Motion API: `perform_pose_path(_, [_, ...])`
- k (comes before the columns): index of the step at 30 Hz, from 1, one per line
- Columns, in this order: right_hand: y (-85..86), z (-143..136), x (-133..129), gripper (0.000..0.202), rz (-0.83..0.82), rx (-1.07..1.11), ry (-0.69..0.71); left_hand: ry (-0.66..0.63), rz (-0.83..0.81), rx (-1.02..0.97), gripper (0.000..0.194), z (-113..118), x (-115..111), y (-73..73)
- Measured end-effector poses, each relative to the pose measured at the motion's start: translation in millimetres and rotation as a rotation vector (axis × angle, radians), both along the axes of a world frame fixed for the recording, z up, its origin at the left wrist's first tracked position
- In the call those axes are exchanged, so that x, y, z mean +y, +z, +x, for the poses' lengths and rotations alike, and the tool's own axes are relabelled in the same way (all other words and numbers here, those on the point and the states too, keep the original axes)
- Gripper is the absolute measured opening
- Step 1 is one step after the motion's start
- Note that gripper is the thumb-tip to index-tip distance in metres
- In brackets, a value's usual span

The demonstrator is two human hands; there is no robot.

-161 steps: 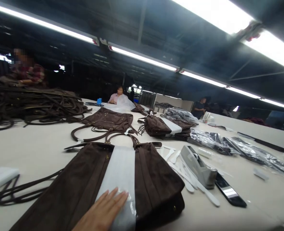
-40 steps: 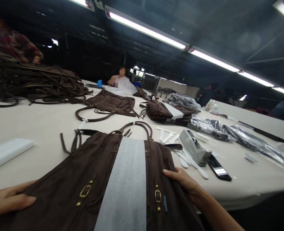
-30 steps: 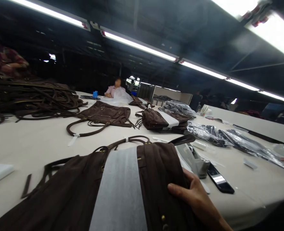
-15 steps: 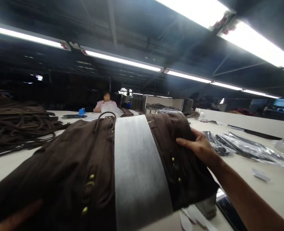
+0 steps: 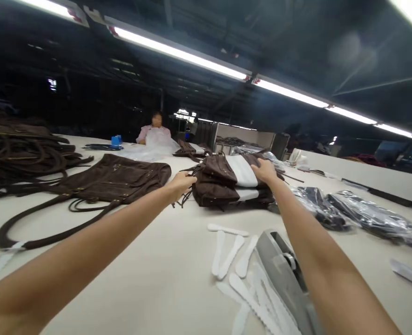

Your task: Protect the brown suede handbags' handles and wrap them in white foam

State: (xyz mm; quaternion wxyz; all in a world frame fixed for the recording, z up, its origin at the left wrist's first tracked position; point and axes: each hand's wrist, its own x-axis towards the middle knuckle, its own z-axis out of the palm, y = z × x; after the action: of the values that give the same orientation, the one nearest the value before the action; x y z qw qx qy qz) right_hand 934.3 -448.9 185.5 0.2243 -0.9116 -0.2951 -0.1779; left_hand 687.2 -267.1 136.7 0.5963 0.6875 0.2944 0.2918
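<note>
Nearest, below the right forearm: grey tape dispenser [image 5: 285, 279], smooth hard wedge shape, lower part hidden by the arm. Left of it, white strips [image 5: 232, 253], flat, narrow, round-ended, some with a toothed edge, scattered on the matte cream table [image 5: 164, 274].

Both bare arms stretch forward. Left hand [image 5: 181, 180] at the left end of the folded bag stack [image 5: 223, 186]: fingers curled loosely, tips touching the bag's dark fringe or strap ends; whether they pinch it I cannot tell. Right hand [image 5: 265, 169] lies palm down on the top right of the stack, fingers close together and flat on the brown suede, just right of the white paper band [image 5: 241, 170] wrapped over the bags. Stack: soft, napped dark brown suede, slumped rectangular folds, resting on the table between the two hands.

Left of the left fingers: another flat brown bag [image 5: 118, 177] with long looped straps, brass studs. Further left, a heap of dark straps [image 5: 20, 153], ropey. Right of the right fingers: crinkled clear plastic bags [image 5: 348, 211], glossy.

Beyond the fingers: a seated person [image 5: 154, 130] behind white plastic sheeting, small blue object [image 5: 116, 140] nearby.
</note>
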Motion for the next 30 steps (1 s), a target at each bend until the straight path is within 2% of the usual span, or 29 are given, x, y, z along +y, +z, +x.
perform_pose_path(3, [-56.6,-5.7,11.6,0.048,-0.143,0.088,0.101,-0.027,0.077,0.081,0.058,-67.2,-4.2,-39.3])
perform_pose_path(5, [-78.0,-11.7,15.0,0.042,-0.222,0.148,0.161,-0.020,0.113,0.142,0.054,-121.4,-9.8,-57.3])
perform_pose_path(7, [-87.6,-19.7,20.3,0.035,-0.275,0.176,0.176,0.013,0.147,0.205,0.049,-171.5,-16.3,-72.5])
perform_pose_path(9, [-90.5,-33.4,31.4,0.032,-0.282,0.144,0.151,0.048,0.209,0.274,0.042,-212.4,-22.1,-90.2])
perform_pose_path(12, [-94.3,-72.6,61.3,0.036,-0.225,0.027,0.174,0.093,0.330,0.348,0.033,-252.0,-29.0,-125.3])
perform_pose_path(16, [-115.1,-155.4,117.0,0.039,-0.178,-0.080,0.392,0.136,0.622,0.345,0.029,-268.0,-38.0,-168.5])
perform_pose_path(19, [-143.3,-229.1,160.2,0.043,-0.189,-0.133,0.612,0.108,0.863,0.382,0.033,-265.3,-43.3,-181.3])
perform_pose_path(21, [-164.5,-279.3,188.9,0.050,-0.244,-0.133,0.786,0.081,0.933,0.418,0.033,-262.2,-44.4,-182.7])
perform_pose_path(24, [-193.5,-347.7,233.2,0.066,-0.340,-0.102,1.007,0.069,0.947,0.458,0.032,-258.9,-42.9,-184.1])
perform_pose_path(26, [-207.4,-383.1,261.2,0.071,-0.381,-0.080,1.087,0.067,0.920,0.491,0.033,-258.4,-40.7,-186.5])
perform_pose_path(30, [-219.2,-420.6,295.7,0.054,-0.413,-0.006,1.080,0.082,0.760,0.567,0.033,-266.3,-38.5,-183.7])
